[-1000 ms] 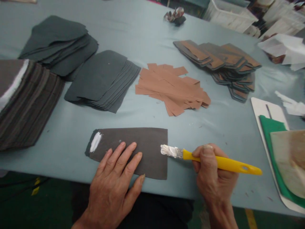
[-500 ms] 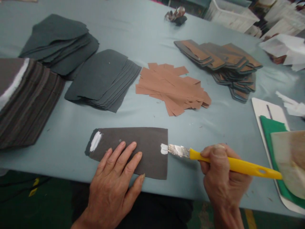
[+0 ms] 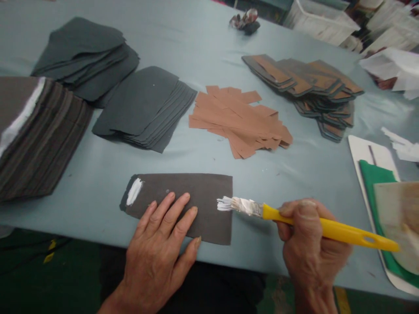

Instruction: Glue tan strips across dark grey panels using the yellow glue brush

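Observation:
A dark brown rectangular piece (image 3: 209,226), perhaps leather or fabric, lies flat near the table's front edge. My left hand (image 3: 163,244) rests on it with fingers spread. My right hand (image 3: 310,240) grips a paintbrush (image 3: 294,218) by its yellow handle. The white-coated bristles touch the piece at its right edge, where a small white patch (image 3: 224,203) shows. Another white patch (image 3: 134,192) covers part of the piece's left end, beside a darker border strip.
Stacked dark brown pieces (image 3: 59,135) stand at left, near fanned dark green sheets (image 3: 140,104). Tan strips (image 3: 235,117) lie mid-table, with layered brown-and-dark pieces (image 3: 301,78) behind. A white board (image 3: 358,148) with green material is at right; a white crate (image 3: 321,22) stands behind.
The brush tip has shifted slightly on the piece's right edge, and the white patch there reaches a little further left. My left hand stays on the piece. The whole view has shifted slightly.

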The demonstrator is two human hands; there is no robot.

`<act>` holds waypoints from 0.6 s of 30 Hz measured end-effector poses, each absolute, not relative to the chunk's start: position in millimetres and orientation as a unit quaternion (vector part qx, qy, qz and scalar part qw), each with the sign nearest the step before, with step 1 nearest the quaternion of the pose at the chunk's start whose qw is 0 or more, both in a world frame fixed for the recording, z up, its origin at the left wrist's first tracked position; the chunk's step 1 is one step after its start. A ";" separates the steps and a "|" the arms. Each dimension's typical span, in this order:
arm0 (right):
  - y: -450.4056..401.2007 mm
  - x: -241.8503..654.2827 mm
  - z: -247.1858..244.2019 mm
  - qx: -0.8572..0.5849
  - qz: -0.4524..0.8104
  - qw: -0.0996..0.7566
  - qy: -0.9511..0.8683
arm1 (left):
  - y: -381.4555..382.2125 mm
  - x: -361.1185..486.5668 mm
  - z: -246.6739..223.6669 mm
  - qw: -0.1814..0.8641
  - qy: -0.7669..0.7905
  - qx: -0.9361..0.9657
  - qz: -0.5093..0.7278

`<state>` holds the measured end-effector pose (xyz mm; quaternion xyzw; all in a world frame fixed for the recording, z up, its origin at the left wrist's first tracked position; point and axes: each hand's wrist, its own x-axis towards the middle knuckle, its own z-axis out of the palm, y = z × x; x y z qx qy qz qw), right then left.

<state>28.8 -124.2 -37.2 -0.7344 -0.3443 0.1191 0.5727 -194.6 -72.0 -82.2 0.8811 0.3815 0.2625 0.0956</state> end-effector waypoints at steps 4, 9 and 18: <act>-118.5 19.2 -37.8 -0.715 0.135 0.589 -0.351 | -71.8 -195.2 -82.2 0.091 0.377 0.885 0.259; -119.3 18.8 -46.3 -0.730 0.170 0.549 -0.370 | -72.5 -195.1 -82.6 0.089 0.381 0.884 0.258; -123.6 16.2 -47.6 -0.730 0.168 0.544 -0.379 | -72.6 -194.8 -81.7 0.093 0.383 0.883 0.254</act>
